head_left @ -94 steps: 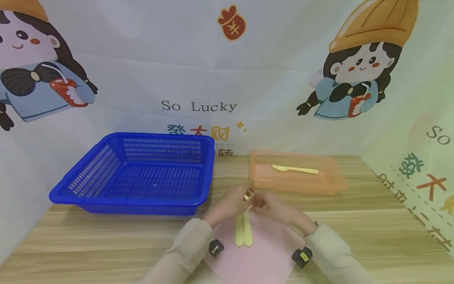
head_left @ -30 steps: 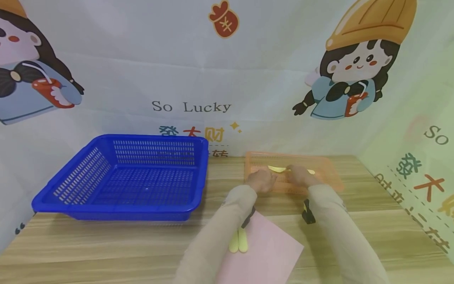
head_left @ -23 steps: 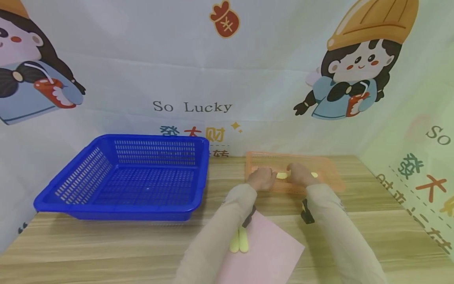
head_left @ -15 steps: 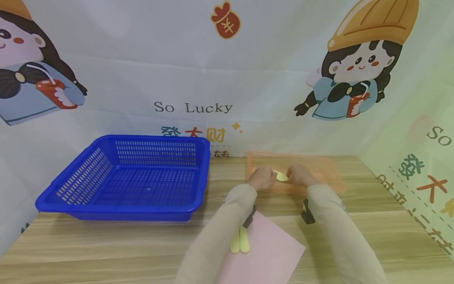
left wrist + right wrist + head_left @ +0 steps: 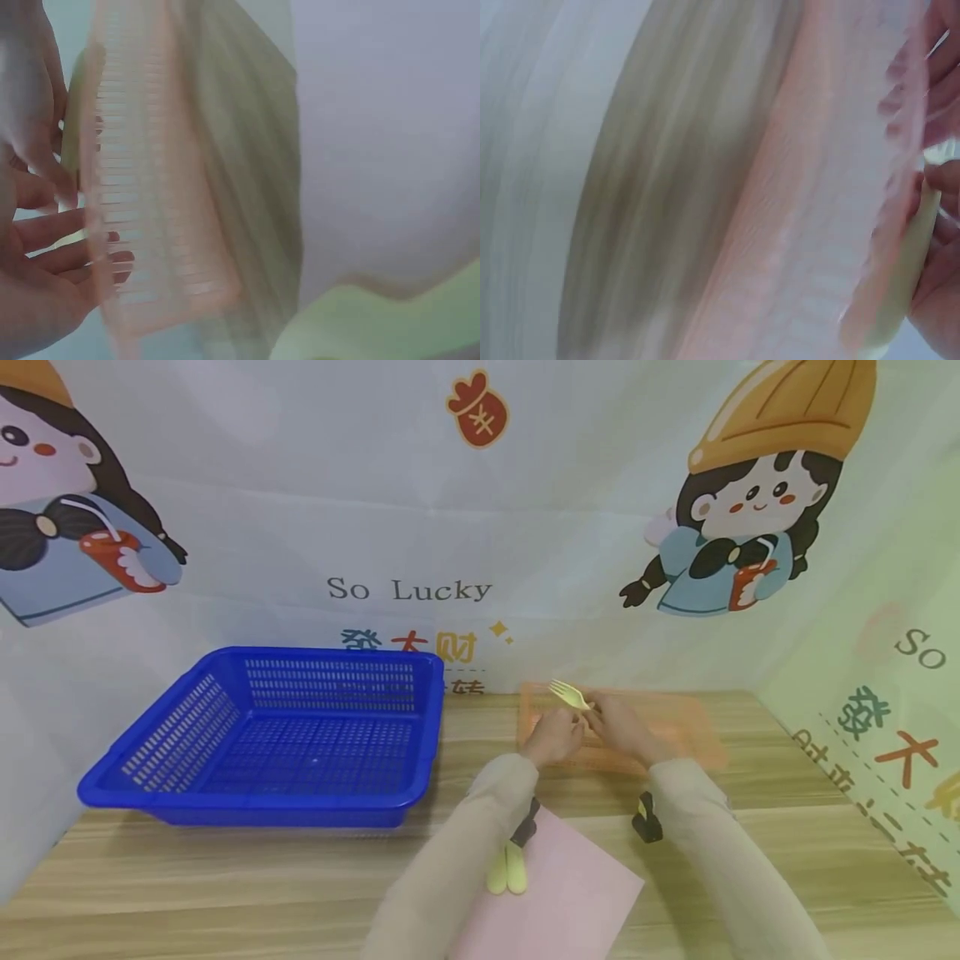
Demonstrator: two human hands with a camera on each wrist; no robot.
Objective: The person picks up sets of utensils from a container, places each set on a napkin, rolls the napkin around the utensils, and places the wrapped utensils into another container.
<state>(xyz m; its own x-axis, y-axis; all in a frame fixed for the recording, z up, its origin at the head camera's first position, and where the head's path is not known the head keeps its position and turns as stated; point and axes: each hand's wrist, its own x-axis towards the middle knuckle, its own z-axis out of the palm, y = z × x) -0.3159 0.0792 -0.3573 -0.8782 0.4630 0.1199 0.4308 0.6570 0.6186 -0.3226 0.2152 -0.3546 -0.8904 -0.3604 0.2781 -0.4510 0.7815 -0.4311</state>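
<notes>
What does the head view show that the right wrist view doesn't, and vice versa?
Only the head view shows the blue basket, the pink sheet, two yellow handles beside each other and the "So Lucky" lettering.

Only the right wrist view shows a long stretch of handle on the fork, running down from the right hand; the head view hides it behind that hand.

Both share the left hand, right hand, part of the fork, orange basket and table.

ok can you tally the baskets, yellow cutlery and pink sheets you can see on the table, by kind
Baskets: 2 (blue basket, orange basket)
Yellow cutlery: 3 visible (a raised fork, two pieces showing only their handles)
Sheets: 1 (pink sheet)
Total: 6
</notes>
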